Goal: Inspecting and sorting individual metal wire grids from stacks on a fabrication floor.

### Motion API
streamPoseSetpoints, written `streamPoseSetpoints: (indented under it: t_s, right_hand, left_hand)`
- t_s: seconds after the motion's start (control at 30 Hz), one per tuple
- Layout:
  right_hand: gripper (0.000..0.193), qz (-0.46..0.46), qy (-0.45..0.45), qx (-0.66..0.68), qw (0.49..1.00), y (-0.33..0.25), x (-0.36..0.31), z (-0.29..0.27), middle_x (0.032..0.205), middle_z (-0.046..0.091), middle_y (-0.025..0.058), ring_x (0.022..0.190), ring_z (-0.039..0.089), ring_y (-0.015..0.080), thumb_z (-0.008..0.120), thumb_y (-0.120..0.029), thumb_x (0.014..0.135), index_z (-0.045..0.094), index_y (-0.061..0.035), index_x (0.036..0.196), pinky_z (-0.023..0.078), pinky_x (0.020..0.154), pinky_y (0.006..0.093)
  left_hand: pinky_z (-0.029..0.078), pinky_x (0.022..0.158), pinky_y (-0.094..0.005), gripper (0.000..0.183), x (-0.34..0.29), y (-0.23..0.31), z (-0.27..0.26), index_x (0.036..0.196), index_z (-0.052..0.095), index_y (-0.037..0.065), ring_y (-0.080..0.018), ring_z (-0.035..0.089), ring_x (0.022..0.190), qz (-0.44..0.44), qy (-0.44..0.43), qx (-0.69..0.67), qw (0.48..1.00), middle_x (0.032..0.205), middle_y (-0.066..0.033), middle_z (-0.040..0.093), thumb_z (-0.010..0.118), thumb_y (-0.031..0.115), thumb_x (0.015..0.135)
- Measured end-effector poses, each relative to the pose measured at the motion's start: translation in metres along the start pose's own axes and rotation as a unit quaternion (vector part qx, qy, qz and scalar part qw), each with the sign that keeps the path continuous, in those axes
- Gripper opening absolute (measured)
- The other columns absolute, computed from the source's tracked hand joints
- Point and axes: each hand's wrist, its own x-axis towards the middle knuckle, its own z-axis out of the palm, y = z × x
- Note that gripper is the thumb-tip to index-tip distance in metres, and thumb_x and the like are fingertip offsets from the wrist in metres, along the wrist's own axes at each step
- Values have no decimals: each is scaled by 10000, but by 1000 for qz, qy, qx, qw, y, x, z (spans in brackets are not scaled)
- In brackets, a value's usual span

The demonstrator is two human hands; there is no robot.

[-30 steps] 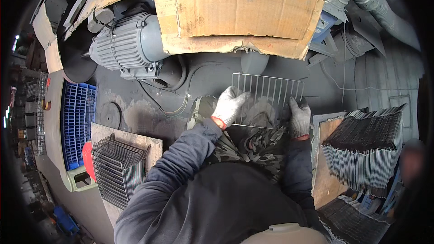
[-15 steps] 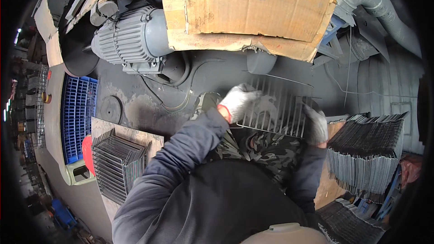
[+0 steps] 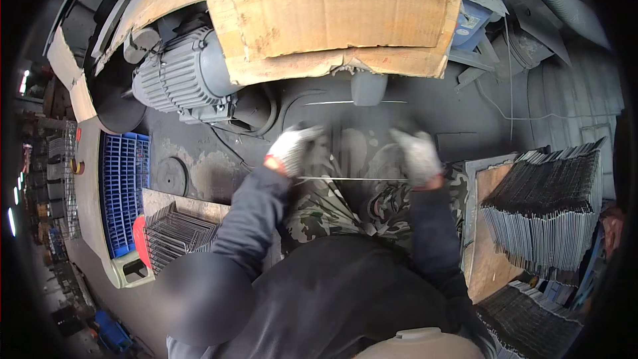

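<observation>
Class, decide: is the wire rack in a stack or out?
Out: the blurred wire rack spans between the left hand and right hand, apart from the stacks.

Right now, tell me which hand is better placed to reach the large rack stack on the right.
Probably the right hand: it is nearer the large rack stack, with the left hand at the far side of the blurred wire rack.

Cardboard (image 3: pixel 339 10): no txt legible
Blue panel (image 3: pixel 468 33), just rt of cardboard: pale mark, too sm. to read
</observation>
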Motion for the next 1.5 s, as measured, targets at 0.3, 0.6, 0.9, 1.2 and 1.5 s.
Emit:
streamPoseSetpoints:
  t_s: [0.3,0.6,0.9,1.2,1.5]
  right_hand:
    - [267,147,53,218,963,-57,-31,-47,978,775,116,734,725,208,695,-235,1021,758,13,1097,567,622,331]
    - [391,-470,142,-429,758,-24,-40,87,1067,786,74,906,736,134,777,-218,1016,692,9,1323,597,733,296]
    - [387,-285,-56,-205,935,-143,-108,23,1189,770,147,1010,769,231,884,-105,894,721,6,1228,625,911,343]
    - [374,-123,154,373,907,-68,-134,13,1292,726,124,1100,712,211,706,-30,1030,616,-6,1392,587,991,398]
    - [509,-115,283,325,895,-36,-132,5,1457,645,117,1242,649,215,678,-125,1068,516,-31,1541,547,1072,383]
  left_hand:
    - [609,699,-300,300,4,-26,51,1226,659,-33,-172,721,774,61,-14,27,998,984,-96,740,724,169,1014]
    - [453,431,-253,276,-112,-12,-54,1118,629,44,-110,595,522,173,228,108,952,764,-22,668,768,262,1021]
    - [551,791,-348,229,-171,-11,56,940,731,25,-240,714,869,451,54,528,717,913,-84,759,874,193,876]
    - [499,1149,-393,849,-137,-76,85,1638,357,38,-298,567,1384,380,149,14,913,1620,-207,451,827,109,935]
    - [542,655,-278,220,-110,-76,62,1134,647,10,-107,663,699,288,114,-4,951,867,-47,716,744,182,1038]
